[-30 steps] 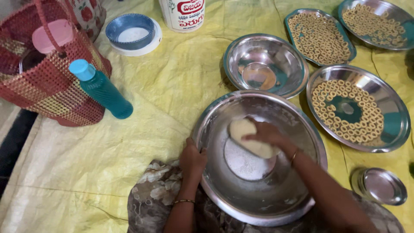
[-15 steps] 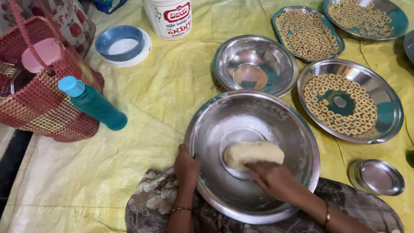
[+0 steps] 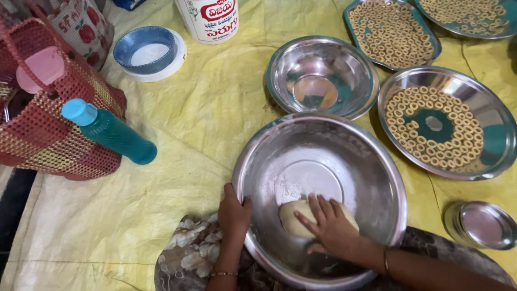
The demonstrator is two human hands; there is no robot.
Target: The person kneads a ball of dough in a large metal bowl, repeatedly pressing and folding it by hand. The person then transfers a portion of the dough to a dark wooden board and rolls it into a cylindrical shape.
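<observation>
A large steel bowl (image 3: pixel 371 161) sits on a yellow sheet in front of me. Inside it, near the front wall, lies a pale lump of dough (image 3: pixel 293 218). My right hand (image 3: pixel 331 229) presses flat on the dough with fingers spread. My left hand (image 3: pixel 234 213) grips the bowl's left rim, thumb inside. Both wrists wear thin bangles.
A smaller empty steel bowl (image 3: pixel 323 75) stands behind. Steel plates of small dough rings (image 3: pixel 447 124) (image 3: pixel 390 32) (image 3: pixel 468 16) lie at right. A small steel lid (image 3: pixel 482 223), a teal bottle (image 3: pixel 110 132), a red woven basket (image 3: pixel 40 129), a blue lid (image 3: pixel 148 51) and a white tub (image 3: pixel 207 19) surround them.
The dough has come from the bowl's middle toward its front wall, and my right hand has followed it, now pressing on top. My left hand stays on the rim.
</observation>
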